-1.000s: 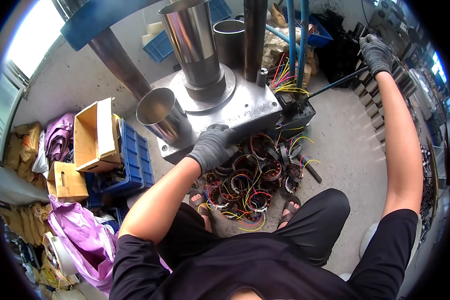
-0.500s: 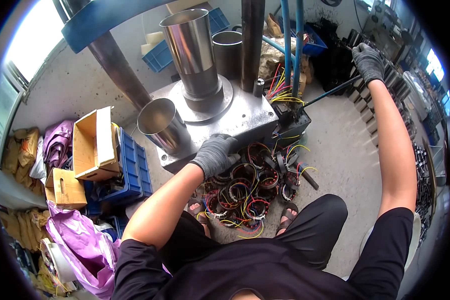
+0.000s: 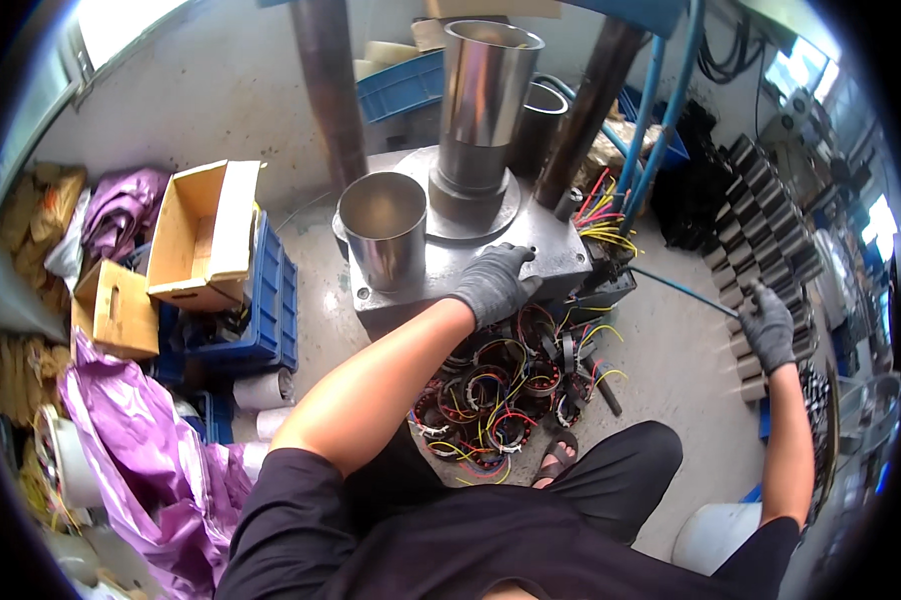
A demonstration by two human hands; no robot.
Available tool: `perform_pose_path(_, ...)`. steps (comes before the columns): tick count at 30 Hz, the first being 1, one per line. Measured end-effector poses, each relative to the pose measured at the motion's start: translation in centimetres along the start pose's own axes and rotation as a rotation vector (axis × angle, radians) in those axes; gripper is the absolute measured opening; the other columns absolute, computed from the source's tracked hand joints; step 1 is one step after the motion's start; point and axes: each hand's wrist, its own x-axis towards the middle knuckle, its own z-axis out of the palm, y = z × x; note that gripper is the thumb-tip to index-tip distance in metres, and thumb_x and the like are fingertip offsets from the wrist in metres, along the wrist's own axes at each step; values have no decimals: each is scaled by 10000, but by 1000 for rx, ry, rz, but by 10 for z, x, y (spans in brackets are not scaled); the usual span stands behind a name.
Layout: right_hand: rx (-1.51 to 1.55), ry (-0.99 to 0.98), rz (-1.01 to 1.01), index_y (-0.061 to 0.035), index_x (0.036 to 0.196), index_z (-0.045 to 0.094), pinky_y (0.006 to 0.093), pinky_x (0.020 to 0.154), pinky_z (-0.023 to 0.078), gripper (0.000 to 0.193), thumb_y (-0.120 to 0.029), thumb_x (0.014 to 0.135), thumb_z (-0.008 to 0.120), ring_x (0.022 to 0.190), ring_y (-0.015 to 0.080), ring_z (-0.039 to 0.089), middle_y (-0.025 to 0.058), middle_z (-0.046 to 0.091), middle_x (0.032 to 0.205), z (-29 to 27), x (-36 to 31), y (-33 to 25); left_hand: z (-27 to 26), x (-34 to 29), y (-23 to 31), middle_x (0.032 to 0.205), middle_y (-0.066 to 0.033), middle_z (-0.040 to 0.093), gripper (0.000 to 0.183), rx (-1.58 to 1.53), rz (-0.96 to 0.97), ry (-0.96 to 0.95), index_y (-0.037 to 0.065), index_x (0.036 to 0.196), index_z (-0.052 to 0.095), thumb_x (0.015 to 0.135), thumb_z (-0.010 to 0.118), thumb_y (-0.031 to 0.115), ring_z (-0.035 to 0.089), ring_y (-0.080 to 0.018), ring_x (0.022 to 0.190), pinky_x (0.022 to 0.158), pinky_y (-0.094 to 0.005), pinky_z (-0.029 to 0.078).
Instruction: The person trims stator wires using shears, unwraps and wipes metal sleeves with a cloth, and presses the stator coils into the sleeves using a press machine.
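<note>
My left hand (image 3: 496, 285), in a grey glove, rests on the front edge of a steel press table (image 3: 376, 278). Its fingers lie over the top with nothing in them. On the table a polished metal cylinder (image 3: 488, 95) stands upright on a stepped round base (image 3: 468, 200). A shorter open metal sleeve (image 3: 386, 240) stands at the table's left front corner, and a dark sleeve (image 3: 538, 130) is behind the cylinder. Off to the right, my gloved right hand (image 3: 769, 330) is closed round the end of a long thin lever (image 3: 683, 290), which slopes down toward me.
Wound stator coils (image 3: 486, 390) with coloured wires are heaped on the floor below the table. Steel press columns (image 3: 331, 100) rise beside the cylinder. Cardboard boxes (image 3: 199, 235) and a blue crate (image 3: 271, 300) are at left. Rows of metal sleeves (image 3: 761, 215) stand at right.
My right hand has brought the lever's end down and nearer to me. The view has turned, shifting the press rightward in the picture. My left hand stays on the table edge.
</note>
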Motion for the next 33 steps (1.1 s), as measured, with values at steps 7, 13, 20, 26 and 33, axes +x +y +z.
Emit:
perform_pose_path(7,334,323,-546,-55,1288,627,404,911,504,425,-119,883,740,1025,319,640,153,674,1125,-75,118,-239,11,22,-16,1155,-250,691,416,-212,-143,195,16,1191,694,936,637,340,645,-397,1128,1011,-457,494)
perform_pose_path(13,807,424,-730,-58,1298,630,357,883,535,412,-110,911,759,1054,210,650,94,686,1157,-57,304,-359,13,54,-29,969,-255,698,319,-318,-231,423,37,1018,719,972,559,309,665,-440,953,879,-518,520)
perform_pose_path(20,324,-105,-385,-68,1327,652,354,1059,439,459,-402,1026,559,1195,224,614,117,664,1290,-100,314,-456,18,79,-41,1035,-265,701,394,-581,-379,479,18,1103,698,1014,541,369,663,-455,971,889,-514,515)
perform_pose_path(26,119,-139,-619,-159,1301,687,371,965,507,356,-353,1052,522,1086,226,675,112,703,1206,-82,355,-400,23,112,-47,878,-56,656,598,-1727,-422,475,87,1166,575,994,484,653,633,-168,663,574,-329,513)
perform_pose_path(33,401,-119,-1013,-34,1251,655,352,895,548,386,-205,918,748,1066,210,638,121,683,1209,-79,287,-343,0,82,-37,1264,-218,569,947,-2106,-232,207,101,1480,393,921,278,856,578,-362,1067,924,-536,564)
